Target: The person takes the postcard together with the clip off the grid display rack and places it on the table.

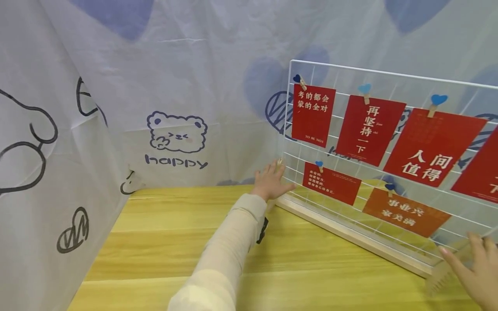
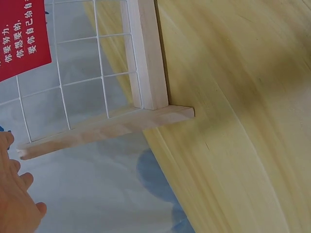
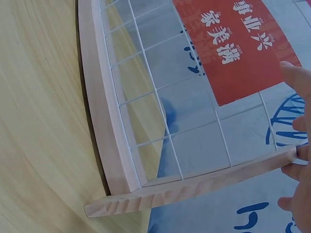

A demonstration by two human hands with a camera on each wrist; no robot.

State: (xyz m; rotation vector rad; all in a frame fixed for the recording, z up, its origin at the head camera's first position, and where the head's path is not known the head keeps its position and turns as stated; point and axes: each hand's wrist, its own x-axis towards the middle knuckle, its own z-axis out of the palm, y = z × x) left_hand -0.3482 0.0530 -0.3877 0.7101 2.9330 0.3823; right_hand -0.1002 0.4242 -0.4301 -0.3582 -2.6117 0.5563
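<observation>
A white wire grid rack (image 1: 383, 171) with a pale wooden base bar (image 1: 350, 235) stands on the table, hung with red cards. My left hand (image 1: 271, 181) is at the rack's left end, its fingers spread. In the left wrist view that hand (image 2: 19, 194) is beside the tip of a wooden side post (image 2: 107, 127). My right hand (image 1: 476, 268) reaches to the right end, thumb apart from the fingers. In the right wrist view its fingertips lie right at the end of the other side post (image 3: 204, 183), the thumb near an orange-red card (image 3: 243, 53).
Heart-topped clips, such as a blue one (image 1: 438, 100), hold the cards on the wires. A small black object (image 1: 262, 231) shows beside my left sleeve. The wood-grain table (image 1: 163, 242) runs back to a white patterned curtain (image 1: 218, 86).
</observation>
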